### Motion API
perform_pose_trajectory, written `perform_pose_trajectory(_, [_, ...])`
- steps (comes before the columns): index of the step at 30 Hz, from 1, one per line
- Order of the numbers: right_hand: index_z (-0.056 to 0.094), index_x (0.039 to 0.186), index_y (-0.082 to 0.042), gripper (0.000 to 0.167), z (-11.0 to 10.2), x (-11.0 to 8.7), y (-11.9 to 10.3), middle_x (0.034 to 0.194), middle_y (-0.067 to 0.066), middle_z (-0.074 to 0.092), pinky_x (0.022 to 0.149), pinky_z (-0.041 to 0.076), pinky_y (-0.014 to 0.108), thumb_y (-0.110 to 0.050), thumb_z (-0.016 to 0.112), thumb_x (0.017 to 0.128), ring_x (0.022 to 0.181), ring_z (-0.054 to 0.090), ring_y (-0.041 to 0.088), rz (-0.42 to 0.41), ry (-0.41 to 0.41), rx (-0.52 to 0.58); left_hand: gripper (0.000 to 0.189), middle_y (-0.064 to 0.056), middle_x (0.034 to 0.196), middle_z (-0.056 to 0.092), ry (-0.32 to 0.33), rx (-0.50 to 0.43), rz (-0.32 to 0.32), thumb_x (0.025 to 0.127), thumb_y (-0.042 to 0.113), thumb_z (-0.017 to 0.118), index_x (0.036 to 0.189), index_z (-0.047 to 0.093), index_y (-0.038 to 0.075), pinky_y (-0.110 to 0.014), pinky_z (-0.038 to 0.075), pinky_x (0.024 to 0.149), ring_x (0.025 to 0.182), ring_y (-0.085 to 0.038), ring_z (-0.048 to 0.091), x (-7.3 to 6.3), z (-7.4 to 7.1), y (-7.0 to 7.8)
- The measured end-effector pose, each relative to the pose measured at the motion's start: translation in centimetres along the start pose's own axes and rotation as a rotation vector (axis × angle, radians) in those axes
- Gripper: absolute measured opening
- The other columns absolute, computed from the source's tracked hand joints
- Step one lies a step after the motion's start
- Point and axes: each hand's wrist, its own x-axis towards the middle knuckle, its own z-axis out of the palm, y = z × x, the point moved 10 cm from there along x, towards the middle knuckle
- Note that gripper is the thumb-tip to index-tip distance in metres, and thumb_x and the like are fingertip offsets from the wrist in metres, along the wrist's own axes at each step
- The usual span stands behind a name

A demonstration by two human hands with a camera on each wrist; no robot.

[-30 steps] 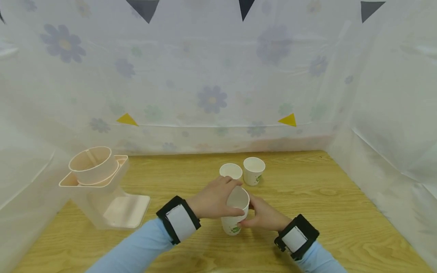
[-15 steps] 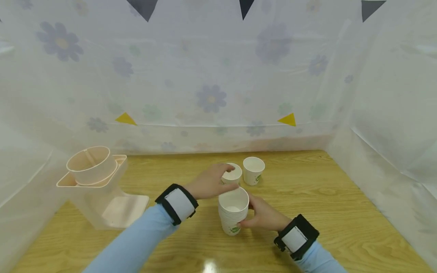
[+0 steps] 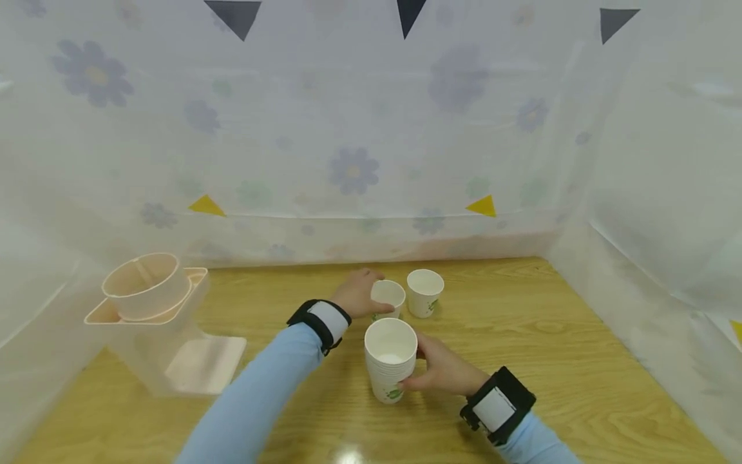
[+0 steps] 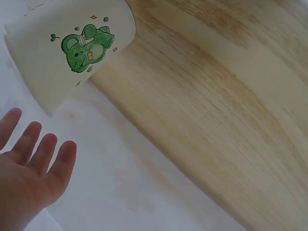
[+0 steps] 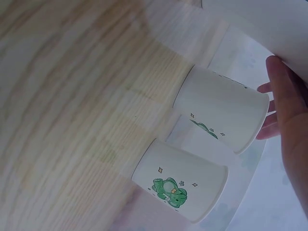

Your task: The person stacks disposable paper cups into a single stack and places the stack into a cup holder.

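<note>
My right hand [image 3: 443,367] grips a stack of white paper cups [image 3: 390,361] from the right, thumb in front and fingers behind; the stack stands upright on the table. Beyond it my left hand [image 3: 361,295] reaches to a single paper cup [image 3: 390,295], thumb and fingers spread either side of its rim. In the left wrist view the fingers [image 4: 43,149] are fairly straight, with a gap to the cup [image 4: 77,53], which has a green cartoon bear. Another paper cup [image 3: 425,294] stands just right of the single one. The right wrist view shows both single cups upright beside the stack [image 5: 262,29].
At the left of the wooden table [image 3: 493,348] stands a pale pink stand [image 3: 203,367] with a round bowl-like container [image 3: 145,290] on top, something stick-like inside it. White flowered sheeting [image 3: 353,129] encloses the table at the back and sides.
My left hand has let go of the cup stack's rim and moved away from me to the left single cup. The right hand keeps its grip on the stack. The head view has shifted slightly.
</note>
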Motion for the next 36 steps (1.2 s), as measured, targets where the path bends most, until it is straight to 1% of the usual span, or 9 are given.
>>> perform_pose_trajectory(3, [0.04,0.135,-0.007,0.073,0.1,0.0,-0.1,0.129,0.01,0.055,0.095,0.046,0.028,-0.024,0.078,0.074,0.115,0.054,0.013,-0.012,0.001,0.001,0.075,-0.016,0.134,0.05,-0.02,0.019,-0.006,0.075,0.041,0.075,0.134,0.047,0.004,-0.043,0.04,0.102,0.125,-0.032,0.046,0.4,0.8,-0.1])
perform_pose_trajectory(6, [0.04,0.135,-0.007,0.073,0.4,0.1,-0.3,0.13,0.01,0.054,0.094,0.046,0.028,-0.024,0.077,0.075,0.115,0.053,0.012,-0.02,-0.007,0.016,0.074,-0.017,0.133,0.052,-0.021,0.037,-0.002,0.075,0.037,0.075,0.133,0.047,0.0,-0.043,0.039,0.103,0.124,-0.033,0.047,0.5,1.1,-0.3])
perform_pose_trajectory(11, [0.04,0.136,-0.007,0.073,0.6,0.3,-0.8,0.13,0.011,0.054,0.094,0.046,0.028,-0.024,0.078,0.075,0.115,0.053,0.013,-0.033,-0.014,0.028,0.071,-0.018,0.129,0.055,0.002,0.009,-0.017,0.076,0.032,0.076,0.131,0.048,-0.003,-0.043,0.039,0.103,0.121,-0.033,0.05,0.3,1.1,-0.9])
perform_pose_trajectory(15, [0.04,0.135,-0.007,0.073,0.6,0.3,-1.0,0.13,0.01,0.054,0.094,0.047,0.027,-0.024,0.078,0.075,0.116,0.054,0.015,-0.031,-0.013,0.014,0.071,-0.017,0.128,0.057,0.024,-0.016,-0.043,0.075,0.032,0.077,0.131,0.048,-0.002,-0.043,0.04,0.101,0.118,-0.033,0.052,0.1,0.7,-1.5])
perform_pose_trajectory(19, [0.041,0.134,-0.007,0.071,0.5,0.3,-1.0,0.129,0.01,0.055,0.093,0.047,0.027,-0.023,0.077,0.075,0.115,0.054,0.015,-0.026,-0.013,0.007,0.071,-0.016,0.127,0.057,0.035,-0.044,-0.084,0.075,0.031,0.077,0.131,0.049,0.0,-0.043,0.041,0.1,0.118,-0.033,0.052,-0.2,0.3,-2.1])
perform_pose_trajectory(22, [0.041,0.134,-0.007,0.071,0.4,0.3,-0.9,0.129,0.01,0.055,0.094,0.047,0.028,-0.023,0.077,0.075,0.115,0.054,0.015,-0.024,-0.012,0.007,0.07,-0.016,0.127,0.058,0.043,-0.047,-0.104,0.075,0.031,0.077,0.132,0.049,0.001,-0.043,0.041,0.1,0.118,-0.033,0.052,-0.5,0.0,-2.6])
perform_pose_trajectory(27, [0.041,0.135,-0.008,0.072,0.4,0.2,-0.8,0.129,0.009,0.055,0.093,0.047,0.027,-0.024,0.077,0.075,0.115,0.054,0.015,-0.011,-0.007,-0.002,0.07,-0.016,0.126,0.058,0.057,-0.051,-0.111,0.074,0.032,0.077,0.131,0.05,0.001,-0.043,0.041,0.1,0.117,-0.033,0.052,-0.9,-0.4,-3.0])
perform_pose_trajectory(30, [0.04,0.135,-0.008,0.072,0.5,0.2,-0.8,0.129,0.009,0.055,0.093,0.047,0.027,-0.024,0.077,0.075,0.116,0.054,0.016,-0.011,-0.009,-0.001,0.07,-0.017,0.127,0.057,0.067,-0.081,-0.114,0.075,0.031,0.077,0.131,0.049,0.0,-0.043,0.042,0.099,0.117,-0.033,0.052,-1.3,-0.9,-3.3])
perform_pose_trajectory(36, [0.04,0.135,-0.007,0.073,0.5,0.2,-0.9,0.13,0.011,0.055,0.093,0.047,0.027,-0.023,0.077,0.075,0.115,0.054,0.014,-0.02,-0.014,0.013,0.065,-0.017,0.123,0.059,0.111,-0.142,-0.111,0.076,0.029,0.076,0.129,0.05,0.0,-0.044,0.046,0.092,0.11,-0.032,0.056,-2.4,-2.6,-4.2])
